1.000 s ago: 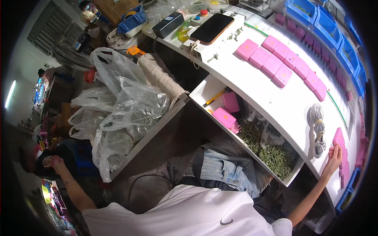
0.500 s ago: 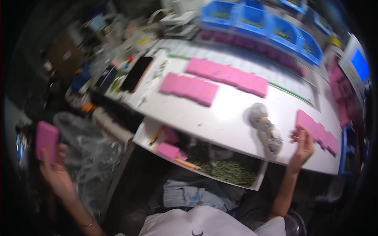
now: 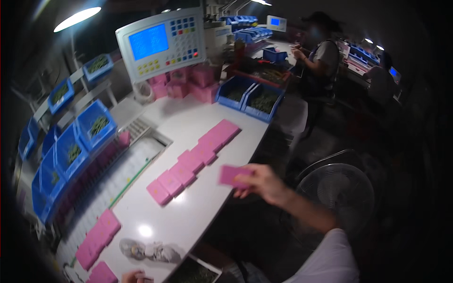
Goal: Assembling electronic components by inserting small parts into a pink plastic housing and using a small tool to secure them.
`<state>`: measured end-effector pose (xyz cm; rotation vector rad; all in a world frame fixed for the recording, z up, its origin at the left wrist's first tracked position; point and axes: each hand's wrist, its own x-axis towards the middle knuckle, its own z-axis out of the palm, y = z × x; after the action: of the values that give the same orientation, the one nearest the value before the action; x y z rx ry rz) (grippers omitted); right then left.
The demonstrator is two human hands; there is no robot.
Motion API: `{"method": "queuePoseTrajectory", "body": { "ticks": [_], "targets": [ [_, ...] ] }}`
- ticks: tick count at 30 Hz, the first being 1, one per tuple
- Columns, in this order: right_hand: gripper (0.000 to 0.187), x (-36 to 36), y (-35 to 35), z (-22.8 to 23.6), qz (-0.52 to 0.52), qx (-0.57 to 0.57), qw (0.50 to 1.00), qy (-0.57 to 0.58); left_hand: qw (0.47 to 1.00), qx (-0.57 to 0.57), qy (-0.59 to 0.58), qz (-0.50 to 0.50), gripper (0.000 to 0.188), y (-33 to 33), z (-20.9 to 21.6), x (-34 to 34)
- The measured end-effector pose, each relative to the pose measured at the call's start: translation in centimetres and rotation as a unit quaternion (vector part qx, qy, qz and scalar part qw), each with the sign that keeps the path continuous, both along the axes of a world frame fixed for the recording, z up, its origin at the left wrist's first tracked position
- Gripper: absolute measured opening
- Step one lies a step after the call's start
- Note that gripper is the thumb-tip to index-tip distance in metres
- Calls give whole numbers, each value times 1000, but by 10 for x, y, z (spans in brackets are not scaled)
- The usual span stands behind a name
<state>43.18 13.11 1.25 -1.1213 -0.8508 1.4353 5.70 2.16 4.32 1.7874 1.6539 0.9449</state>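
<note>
The right hand [image 3: 264, 184] is closed on a pink block [image 3: 231, 175], thumb and fingers pinching its near end so that the rest juts out to the hand's left; the block is lifted just off the white table [image 3: 188, 212], near its edge. Of the left hand [image 3: 137, 277], only some fingers show at the lower edge (the rest is cut off, so I cannot tell whether it grips anything). Just to the left of those fingers lies a loose pink piece [image 3: 102, 273], and beyond it a short line of pink blocks [image 3: 96, 240]. Just above and to the right of the left hand is a pale tied bundle [image 3: 150, 251], and farther to its right an open drawer [image 3: 206, 265] with green bits inside.

Left of the right hand, a slanting row of pink blocks [image 3: 181, 173] lies on the tabletop, each touching the next. Above that hand sit two blue bins [image 3: 257, 114] holding green pieces; farther up and left stands a white control panel [image 3: 118, 42] with a blue screen. To the hand's right, well below table height, is a round fan [image 3: 337, 188]
</note>
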Motion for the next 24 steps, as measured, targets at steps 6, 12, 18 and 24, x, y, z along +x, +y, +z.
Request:
{"method": "queuePoseTrajectory", "body": {
  "ticks": [6,12,18,24],
  "targets": [
    [29,173,45,-23,-259,76,963,-2,985,-29,59,159,20,-19,-46,-18],
    [25,311,106,-74,-531,55,845,-38,970,102,215,59,19,-22,-71,-28],
    [32,362,132,-147,-606,-27,795,-11,964,45,207,162,22,-57,-87,-57],
    [40,370,164,-159,-628,44,777,-12,929,23,318,186,17,-76,-92,-57]
  ]
}}
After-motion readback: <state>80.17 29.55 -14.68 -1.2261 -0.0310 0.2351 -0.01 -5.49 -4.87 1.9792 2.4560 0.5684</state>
